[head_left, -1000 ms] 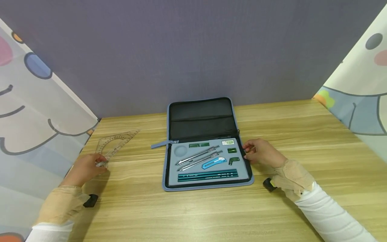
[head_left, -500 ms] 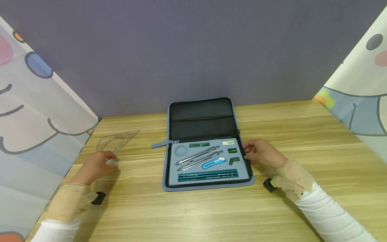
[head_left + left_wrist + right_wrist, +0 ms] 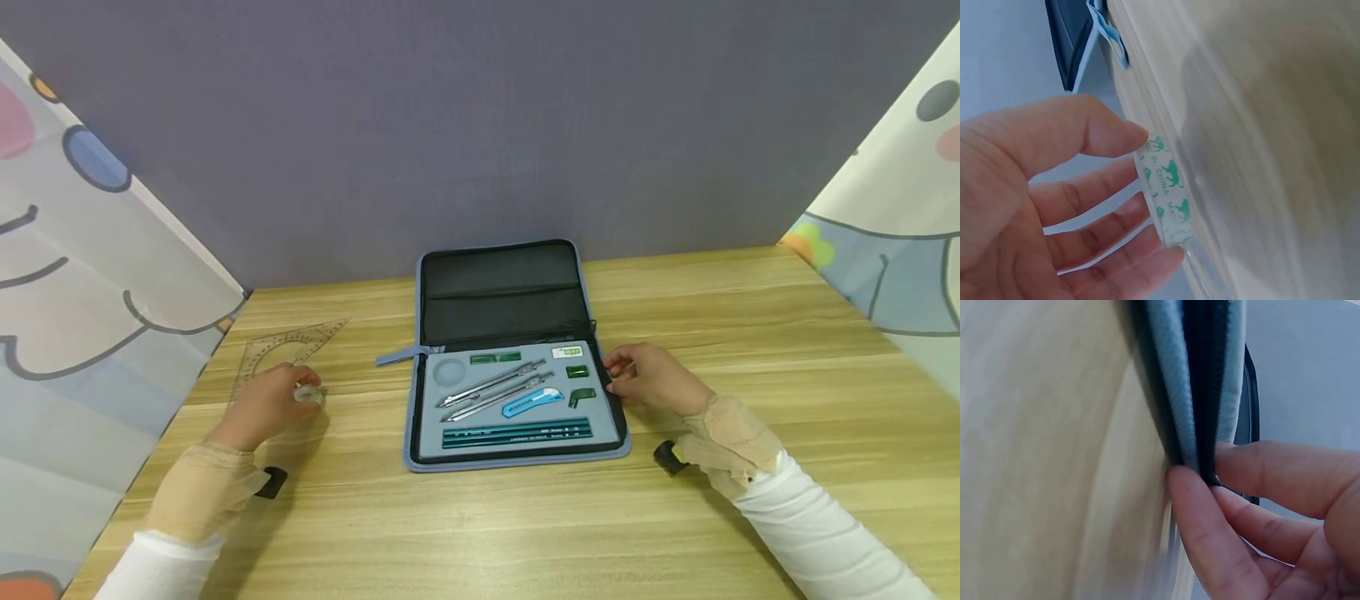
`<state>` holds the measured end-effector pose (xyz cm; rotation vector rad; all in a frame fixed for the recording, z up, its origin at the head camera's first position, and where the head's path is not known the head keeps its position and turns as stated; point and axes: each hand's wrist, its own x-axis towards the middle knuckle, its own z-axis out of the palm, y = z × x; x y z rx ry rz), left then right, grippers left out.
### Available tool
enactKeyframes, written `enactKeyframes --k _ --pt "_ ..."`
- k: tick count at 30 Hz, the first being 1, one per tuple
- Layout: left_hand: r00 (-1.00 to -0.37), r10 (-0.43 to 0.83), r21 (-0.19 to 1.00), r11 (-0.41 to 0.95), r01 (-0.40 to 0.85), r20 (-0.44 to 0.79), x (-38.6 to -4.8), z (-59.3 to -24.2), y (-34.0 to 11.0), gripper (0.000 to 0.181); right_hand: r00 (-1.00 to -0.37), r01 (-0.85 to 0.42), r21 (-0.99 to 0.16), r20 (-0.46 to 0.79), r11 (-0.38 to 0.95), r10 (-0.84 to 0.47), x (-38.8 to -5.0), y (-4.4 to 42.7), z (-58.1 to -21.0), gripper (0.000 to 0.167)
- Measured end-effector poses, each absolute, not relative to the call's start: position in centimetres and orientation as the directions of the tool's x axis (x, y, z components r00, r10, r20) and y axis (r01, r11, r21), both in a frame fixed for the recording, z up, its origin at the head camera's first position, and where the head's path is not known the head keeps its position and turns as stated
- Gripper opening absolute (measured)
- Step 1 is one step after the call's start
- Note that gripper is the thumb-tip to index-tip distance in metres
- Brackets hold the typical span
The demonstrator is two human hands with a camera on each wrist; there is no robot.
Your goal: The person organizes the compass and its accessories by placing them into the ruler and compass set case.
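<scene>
Between thumb and fingers, my left hand (image 3: 264,407) holds a small clear tape roll (image 3: 308,394) above the table, left of the case. The left wrist view shows green figures and lettering on the roll (image 3: 1166,187). My right hand (image 3: 660,381) pinches the right edge of the unfolded blue zip case (image 3: 517,463); in the right wrist view the fingers (image 3: 1204,519) lie on its zipped border (image 3: 1175,381). The grey tray inside bears two metal compasses (image 3: 491,385), a blue cutter (image 3: 532,402), dark green pencils (image 3: 517,434) and a round empty recess (image 3: 449,372).
A clear set square (image 3: 251,358) lies on the wooden table (image 3: 480,533), partly behind my left hand. Also in the tray are a white eraser (image 3: 567,352) and small green parts (image 3: 577,372). A grey panel (image 3: 480,125) stands behind, with patterned cloth at both sides.
My left hand has moved to the right with the tape roll, past the lower part of the set square. My right hand has stayed at the case's edge.
</scene>
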<state>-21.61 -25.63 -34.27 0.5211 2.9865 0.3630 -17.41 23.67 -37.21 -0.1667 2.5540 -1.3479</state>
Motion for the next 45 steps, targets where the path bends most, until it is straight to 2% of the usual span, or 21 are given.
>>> enactKeyframes --k 16,24,45 --pt "-0.906 0.421 0.265 0.880 0.394 -0.052 -22.5 -33.9 -21.3 0.033 -0.963 0.007 -0.821 -0.160 0.570 -0.219 -17.4 23.7 -37.2 0.031" --pt "-0.890 0.455 0.217 0.871 0.441 -0.020 -22.6 -33.9 -19.9 0.031 -0.961 0.010 -0.820 -0.165 0.573 -0.220 -17.4 23.6 -37.2 0.030" --pt "-0.852 0.523 0.278 0.822 0.498 -0.018 -22.7 -33.4 -15.6 0.032 -0.960 0.018 -0.813 -0.176 0.582 -0.217 -17.3 23.6 -37.0 0.031"
